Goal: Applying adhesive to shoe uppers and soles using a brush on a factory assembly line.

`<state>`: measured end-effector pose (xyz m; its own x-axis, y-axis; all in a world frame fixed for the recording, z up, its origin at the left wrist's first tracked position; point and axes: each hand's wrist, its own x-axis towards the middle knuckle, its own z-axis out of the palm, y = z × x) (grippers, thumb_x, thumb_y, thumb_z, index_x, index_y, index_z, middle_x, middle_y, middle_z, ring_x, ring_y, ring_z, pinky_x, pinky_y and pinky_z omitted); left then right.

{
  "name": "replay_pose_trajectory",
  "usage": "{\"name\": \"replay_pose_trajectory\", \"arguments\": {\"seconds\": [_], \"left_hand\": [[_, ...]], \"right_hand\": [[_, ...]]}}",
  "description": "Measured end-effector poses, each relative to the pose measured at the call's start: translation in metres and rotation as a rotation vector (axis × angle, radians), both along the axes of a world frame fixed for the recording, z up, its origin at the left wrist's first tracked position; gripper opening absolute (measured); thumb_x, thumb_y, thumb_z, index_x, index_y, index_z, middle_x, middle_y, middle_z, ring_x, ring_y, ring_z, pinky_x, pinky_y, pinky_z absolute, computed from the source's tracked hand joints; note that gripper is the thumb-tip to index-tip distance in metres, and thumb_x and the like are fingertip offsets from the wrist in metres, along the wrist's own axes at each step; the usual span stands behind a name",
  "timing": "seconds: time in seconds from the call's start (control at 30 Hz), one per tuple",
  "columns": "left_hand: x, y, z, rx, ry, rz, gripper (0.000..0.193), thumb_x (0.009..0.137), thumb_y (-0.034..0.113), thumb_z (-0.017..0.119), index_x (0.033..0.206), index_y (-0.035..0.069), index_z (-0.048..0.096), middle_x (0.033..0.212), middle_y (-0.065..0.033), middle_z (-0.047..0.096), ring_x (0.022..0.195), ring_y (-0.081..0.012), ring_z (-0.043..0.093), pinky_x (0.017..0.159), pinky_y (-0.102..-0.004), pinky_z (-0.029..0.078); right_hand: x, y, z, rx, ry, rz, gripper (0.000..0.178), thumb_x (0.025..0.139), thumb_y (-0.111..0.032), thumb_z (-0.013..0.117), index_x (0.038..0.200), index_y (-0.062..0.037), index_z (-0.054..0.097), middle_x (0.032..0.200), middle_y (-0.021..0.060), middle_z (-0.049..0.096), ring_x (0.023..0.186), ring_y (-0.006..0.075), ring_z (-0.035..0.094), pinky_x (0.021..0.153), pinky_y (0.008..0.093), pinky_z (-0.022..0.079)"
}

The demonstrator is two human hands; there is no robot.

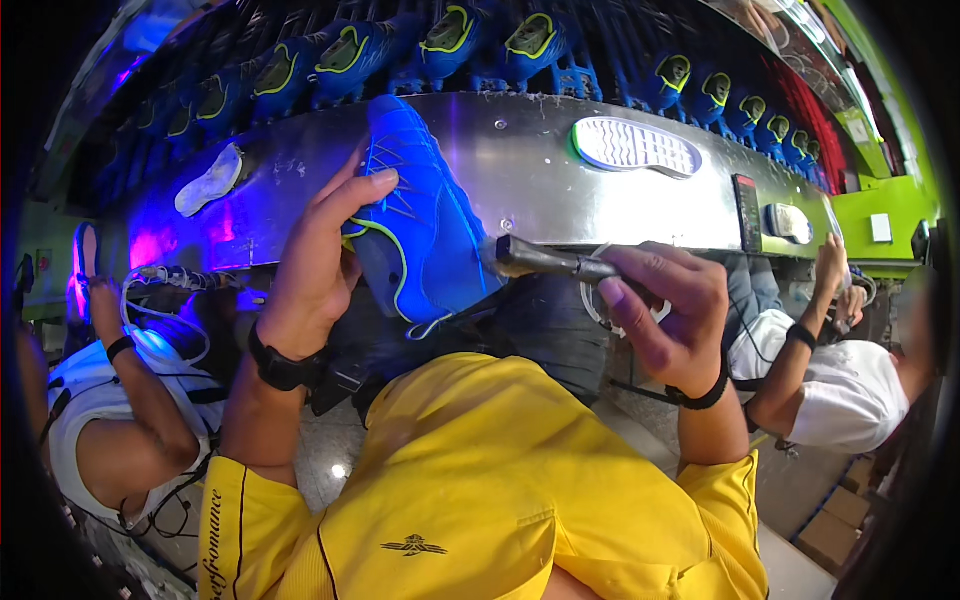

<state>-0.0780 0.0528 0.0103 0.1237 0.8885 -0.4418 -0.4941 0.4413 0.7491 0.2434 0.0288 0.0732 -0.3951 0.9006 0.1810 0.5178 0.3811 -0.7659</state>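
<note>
A blue shoe upper (425, 190) with yellow-green edging and grey laces is tilted in front of me, toe pointing away. My left hand (335, 220) is closed around its collar side, thumb lying over the lacing. In my right hand (670, 310) is a dark-handled brush (555, 262), gripped between thumb and fingers. Its bristles touch the blue side of the shoe near the heel. A small loop hangs from the heel end of the shoe. Beyond it, on the metal bench, rests a white shoe sole (637, 147) with a green edge.
Another pale sole (210, 180) lies on the metal bench (500, 195) at the left. Rows of blue shoes (450, 40) stand on a rack behind the bench. One worker in white sits left (150, 400), another right (830, 390). A dark tray (748, 212) and a sole (790, 222) are at the right.
</note>
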Motion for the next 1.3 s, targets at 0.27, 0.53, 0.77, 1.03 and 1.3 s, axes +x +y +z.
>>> {"name": "replay_pose_trajectory", "arguments": {"seconds": [0.27, 0.53, 0.77, 1.03, 1.3], "left_hand": [[0.019, -0.016, 0.009, -0.221, -0.030, 0.010, 0.051, 0.103, 0.040, 0.070, 0.142, 0.008, 0.063, 0.128, -0.0049, 0.074, 0.113, -0.0170, 0.074, 0.093, -0.0327, 0.061], [0.011, -0.040, -0.007, 0.327, 0.081, -0.354, 0.074, 0.102, 0.029, 0.074, 0.162, 0.010, 0.035, 0.135, -0.0155, 0.068, 0.107, -0.0289, 0.077, 0.070, -0.0284, 0.062], [0.026, -0.038, -0.009, -0.220, -0.096, -0.265, 0.069, 0.103, 0.028, 0.070, 0.159, 0.008, 0.037, 0.118, -0.0239, 0.069, 0.085, -0.0350, 0.077, 0.052, -0.0261, 0.054], [0.028, -0.044, -0.016, -0.571, -0.532, -0.291, 0.053, 0.109, 0.050, 0.051, 0.136, 0.005, 0.063, 0.104, -0.0227, 0.069, 0.081, -0.0318, 0.076, 0.051, -0.0272, 0.054], [0.047, -0.049, -0.006, -0.585, -0.575, -0.266, 0.057, 0.108, 0.053, 0.052, 0.121, -0.001, 0.065, 0.097, -0.0234, 0.069, 0.070, -0.0295, 0.075, 0.045, -0.0274, 0.056]], "right_hand": [[0.012, 0.035, 0.016, 0.199, -0.003, 0.079, 0.020, 0.084, -0.005, 0.079, 0.103, 0.0026, 0.077, 0.072, 0.0111, 0.066, 0.053, 0.0193, 0.056, 0.051, 0.0314, 0.043], [0.026, 0.062, 0.016, 0.277, -0.003, 0.126, 0.025, 0.081, -0.009, 0.080, 0.102, 0.0028, 0.079, 0.077, 0.0123, 0.072, 0.059, 0.0212, 0.065, 0.055, 0.0309, 0.050], [0.035, 0.069, 0.006, 0.275, 0.086, 0.132, 0.026, 0.081, -0.009, 0.080, 0.104, 0.0040, 0.080, 0.079, 0.0128, 0.073, 0.061, 0.0194, 0.065, 0.056, 0.0295, 0.050], [0.037, 0.072, -0.015, 0.282, 0.196, 0.128, 0.024, 0.086, -0.009, 0.081, 0.105, 0.0058, 0.080, 0.075, 0.0127, 0.070, 0.059, 0.0175, 0.063, 0.055, 0.0287, 0.048], [0.043, 0.060, -0.044, 0.214, 0.307, 0.089, 0.025, 0.089, -0.011, 0.080, 0.107, 0.0064, 0.079, 0.075, 0.0116, 0.069, 0.061, 0.0162, 0.064, 0.058, 0.0279, 0.048]]}}
